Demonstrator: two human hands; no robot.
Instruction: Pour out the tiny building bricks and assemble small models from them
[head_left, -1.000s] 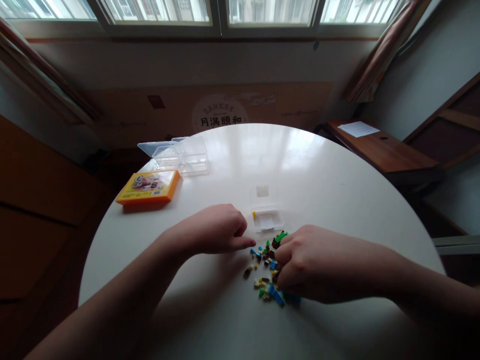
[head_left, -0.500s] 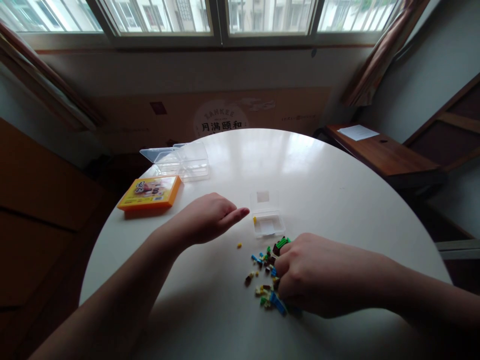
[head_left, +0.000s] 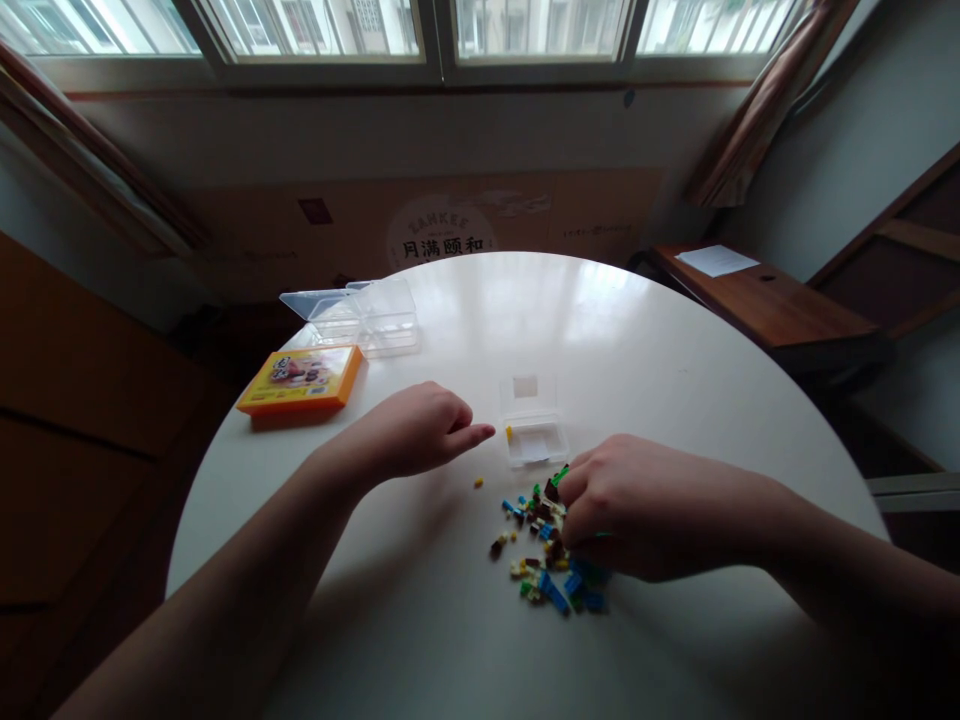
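Note:
A loose pile of small toy building bricks in blue, green, brown, cream and yellow lies on the white round table. My right hand is over the pile's right side, fingers bent down and pressed together; their tips and anything in them are hidden. Left of the pile, my left hand hovers with curled fingers and its thumb stretched toward a small clear plastic box. The inside of that hand is hidden. This box has its lid folded back and a yellow brick at its left wall. One yellow brick lies apart.
An orange box with a printed yellow cover lies at the table's left. Behind it stands an open clear divided case. A wooden side table with paper is beyond the right edge.
My right hand has moved slightly up and away from the front of the pile, uncovering more blue and green bricks. My left hand has barely shifted.

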